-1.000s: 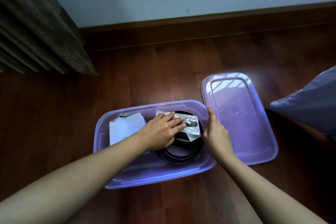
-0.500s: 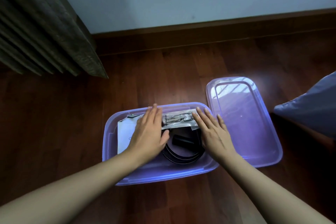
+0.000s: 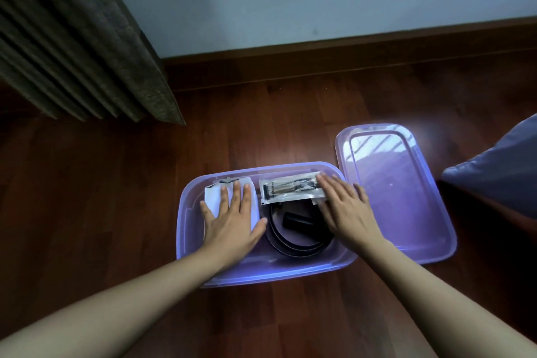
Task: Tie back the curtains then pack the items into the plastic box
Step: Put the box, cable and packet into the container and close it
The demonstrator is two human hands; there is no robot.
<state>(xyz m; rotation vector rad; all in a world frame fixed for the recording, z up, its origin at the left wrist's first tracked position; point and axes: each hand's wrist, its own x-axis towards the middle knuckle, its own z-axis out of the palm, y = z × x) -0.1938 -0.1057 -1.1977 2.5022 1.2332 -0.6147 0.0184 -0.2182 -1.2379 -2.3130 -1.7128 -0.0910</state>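
The left hand (image 3: 232, 218) lies flat with straight fingers, pressing on a white packet (image 3: 213, 195) in the left half of the plastic box (image 3: 186, 227), gripping nothing; the right hand (image 3: 345, 209) is likewise flat and released, fingertips on the right end of a clear sachet (image 3: 287, 189), palm over the right side of a coiled black belt (image 3: 290, 244); all three items sit inside the box, the sachet lying across the coil's far edge; the lid (image 3: 406, 197) rests on the wooden floor (image 3: 116, 197) just beside the box's right wall; the curtain (image 3: 72, 38) hangs at upper left, and I cannot tell whether it is tied. The likely trouble: once the palms lift, the belt may spring looser and tip the sachet up against the rim, so the lid would not seat; pressing harder could crease the packet.
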